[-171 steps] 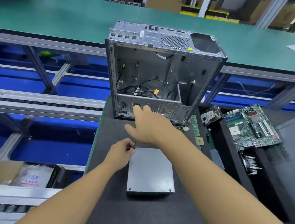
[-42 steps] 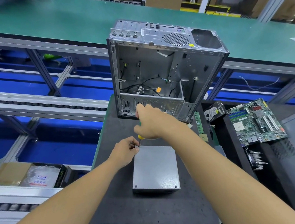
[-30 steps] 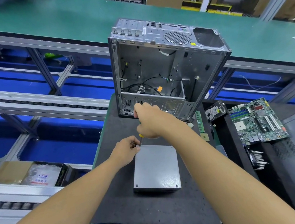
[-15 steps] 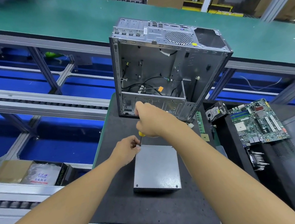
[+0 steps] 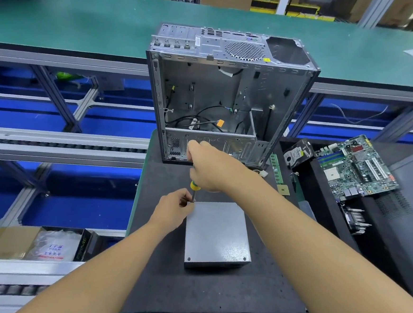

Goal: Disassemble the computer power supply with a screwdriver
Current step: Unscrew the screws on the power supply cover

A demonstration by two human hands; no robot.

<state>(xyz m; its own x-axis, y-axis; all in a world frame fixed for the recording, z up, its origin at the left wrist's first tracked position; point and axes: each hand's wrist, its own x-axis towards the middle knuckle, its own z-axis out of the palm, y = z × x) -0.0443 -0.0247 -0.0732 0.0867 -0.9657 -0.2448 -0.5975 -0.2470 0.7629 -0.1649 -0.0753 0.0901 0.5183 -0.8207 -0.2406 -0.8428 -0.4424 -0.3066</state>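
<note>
Head view: the power supply [image 5: 215, 232], a closed grey metal box, lay flat on the dark foam mat [image 5: 161, 290] in the middle of the bench. It sat just near of the gutted computer case [image 5: 220, 93], which stood upright at the mat's far edge. The right hand [image 5: 211, 168] was wrapped round the handle of the screwdriver [image 5: 193, 189], held nearly upright with its tip at the box's far-left corner. The left hand [image 5: 172, 209], fingers curled, pinched the bare shaft just above that corner to steady it.

Judged step: loosening a fastener at the far-left corner, though any screw there was hidden by the fingers. Two screw heads [image 5: 189, 259] showed at the near corners and the box was not yet opened, so the disassembly appeared to be at an early stage.

The next move would call for downward pressure while turning, then lifting the freed screw clear before another corner. A motherboard [image 5: 354, 167] and a hard drive [image 5: 296, 153] lay to the right.
</note>
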